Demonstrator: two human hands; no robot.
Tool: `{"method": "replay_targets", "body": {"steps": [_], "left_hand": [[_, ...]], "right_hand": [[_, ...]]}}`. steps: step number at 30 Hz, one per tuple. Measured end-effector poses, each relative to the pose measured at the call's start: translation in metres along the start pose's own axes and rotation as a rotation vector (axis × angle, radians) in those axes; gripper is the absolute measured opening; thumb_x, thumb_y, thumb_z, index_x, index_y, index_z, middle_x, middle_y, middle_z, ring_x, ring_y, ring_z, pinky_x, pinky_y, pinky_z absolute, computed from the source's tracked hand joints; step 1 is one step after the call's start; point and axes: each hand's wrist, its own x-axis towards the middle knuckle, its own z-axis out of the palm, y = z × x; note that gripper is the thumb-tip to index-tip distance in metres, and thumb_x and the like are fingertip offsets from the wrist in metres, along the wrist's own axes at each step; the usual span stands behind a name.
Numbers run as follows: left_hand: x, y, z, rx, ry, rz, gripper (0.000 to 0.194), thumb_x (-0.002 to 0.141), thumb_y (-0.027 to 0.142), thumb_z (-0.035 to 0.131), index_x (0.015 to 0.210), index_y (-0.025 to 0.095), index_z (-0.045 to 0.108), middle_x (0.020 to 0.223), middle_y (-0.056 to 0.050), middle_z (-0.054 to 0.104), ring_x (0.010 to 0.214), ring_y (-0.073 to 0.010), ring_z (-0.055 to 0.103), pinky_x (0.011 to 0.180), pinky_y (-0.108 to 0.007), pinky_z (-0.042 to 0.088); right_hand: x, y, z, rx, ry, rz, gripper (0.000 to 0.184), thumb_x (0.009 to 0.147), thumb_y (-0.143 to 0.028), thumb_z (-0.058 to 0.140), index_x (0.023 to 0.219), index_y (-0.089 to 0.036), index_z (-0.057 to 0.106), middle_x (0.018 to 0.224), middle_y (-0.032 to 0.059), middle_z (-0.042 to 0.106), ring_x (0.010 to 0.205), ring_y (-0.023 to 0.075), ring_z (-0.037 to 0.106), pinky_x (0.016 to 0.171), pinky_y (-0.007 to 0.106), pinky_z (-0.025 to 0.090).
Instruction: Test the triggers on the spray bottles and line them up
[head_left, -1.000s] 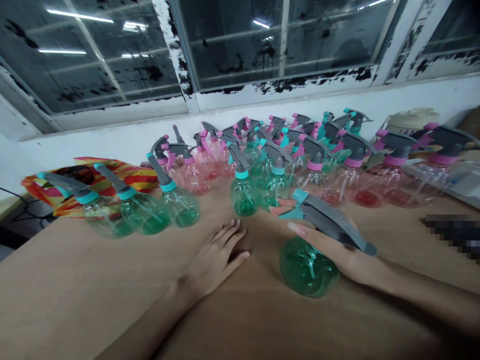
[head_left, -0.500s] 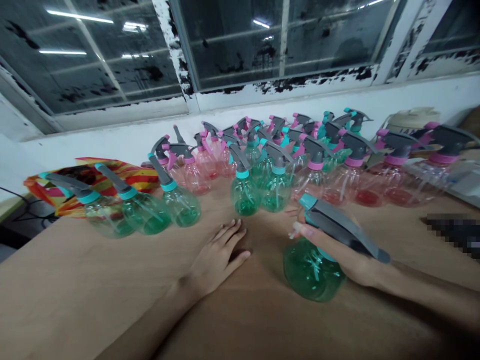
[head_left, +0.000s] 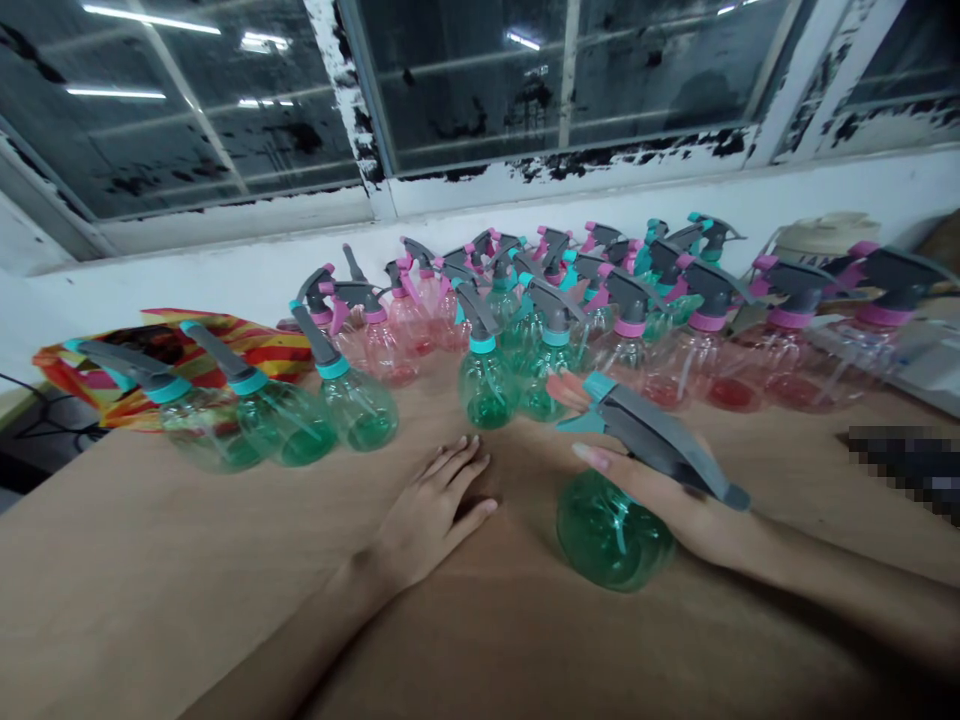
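A green spray bottle (head_left: 615,535) with a grey and turquoise trigger head stands on the wooden table (head_left: 480,640) in front of me. My right hand (head_left: 675,500) is around its neck, just below the head. The thumb lies along the near side, and other fingertips show beyond the nozzle; the rest of the grip is hidden. Flat on the wood, my left hand (head_left: 427,510) is empty, fingers spread. Two green spray bottles (head_left: 487,390) stand beyond its fingertips. Several more green bottles (head_left: 360,415) stand in a row to the left.
Several pink spray bottles (head_left: 697,360) line the right side, with more pink and green ones crowded behind. A striped red and yellow bag (head_left: 277,355) lies at the left. A beige jug (head_left: 825,235) is at the back right. A pixelated dark object (head_left: 907,465) lies at the right edge.
The held spray bottle and my right hand have shifted slightly left and away from me. More of the right fingers now show past the nozzle. My left hand stays put.
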Motion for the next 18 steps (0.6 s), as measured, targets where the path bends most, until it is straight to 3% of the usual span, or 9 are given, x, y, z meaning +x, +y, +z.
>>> {"method": "replay_targets", "body": {"steps": [3, 6, 9, 11, 16, 18], "left_hand": [[0.0006, 0.0004, -0.0008, -0.008, -0.005, -0.001, 0.050, 0.097, 0.049, 0.035, 0.134, 0.016, 0.043, 0.144, -0.010, 0.040, 0.135, -0.0219, 0.032, 0.111, -0.043, 0.025], [0.0007, 0.0004, -0.0006, -0.012, -0.008, -0.004, 0.050, 0.097, 0.049, 0.035, 0.135, 0.017, 0.042, 0.145, -0.009, 0.040, 0.135, -0.0217, 0.032, 0.111, -0.043, 0.025], [0.0004, 0.0002, -0.0004, -0.012, -0.005, -0.002, 0.050, 0.097, 0.048, 0.036, 0.134, 0.017, 0.043, 0.144, -0.009, 0.040, 0.135, -0.0221, 0.032, 0.111, -0.043, 0.025], [0.0001, 0.0001, -0.0005, -0.012, -0.002, -0.003, 0.050, 0.097, 0.048, 0.036, 0.135, 0.016, 0.042, 0.144, -0.009, 0.040, 0.135, -0.0223, 0.032, 0.111, -0.043, 0.025], [-0.0004, -0.0010, -0.0005, -0.006, -0.012, -0.002, 0.051, 0.097, 0.048, 0.037, 0.136, 0.016, 0.041, 0.144, -0.009, 0.040, 0.135, -0.0222, 0.032, 0.111, -0.042, 0.025], [-0.0004, -0.0013, -0.0004, -0.001, -0.016, 0.000, 0.051, 0.097, 0.048, 0.036, 0.136, 0.016, 0.041, 0.145, -0.009, 0.039, 0.135, -0.0222, 0.032, 0.111, -0.043, 0.025]], "right_hand": [[0.0005, -0.0012, 0.0001, 0.057, -0.010, 0.016, 0.024, 0.085, -0.033, 0.057, 0.108, -0.033, 0.065, 0.104, 0.0016, 0.069, 0.114, 0.0247, 0.057, 0.106, 0.045, 0.037], [0.0010, -0.0018, 0.0002, 0.078, -0.012, 0.037, 0.023, 0.085, -0.034, 0.056, 0.107, -0.033, 0.065, 0.111, 0.0016, 0.068, 0.112, 0.0245, 0.058, 0.100, 0.044, 0.043], [0.0006, -0.0001, -0.0006, 0.059, -0.013, 0.064, 0.023, 0.086, -0.038, 0.055, 0.105, -0.031, 0.065, 0.102, 0.0022, 0.070, 0.082, 0.0222, 0.067, 0.075, 0.039, 0.055], [-0.0001, 0.0025, -0.0014, 0.057, -0.014, 0.058, 0.022, 0.086, -0.041, 0.055, 0.102, -0.031, 0.065, 0.095, 0.0018, 0.071, 0.068, 0.0196, 0.065, 0.063, 0.036, 0.054], [-0.0015, 0.0075, -0.0023, 0.040, 0.006, 0.020, 0.017, 0.085, -0.044, 0.055, 0.086, -0.028, 0.063, 0.064, -0.0026, 0.059, 0.055, 0.0164, 0.057, 0.052, 0.031, 0.046], [-0.0012, 0.0073, -0.0023, 0.028, 0.000, 0.033, 0.020, 0.085, -0.046, 0.055, 0.083, -0.027, 0.061, 0.061, -0.0031, 0.056, 0.052, 0.0155, 0.055, 0.051, 0.030, 0.045]]}}
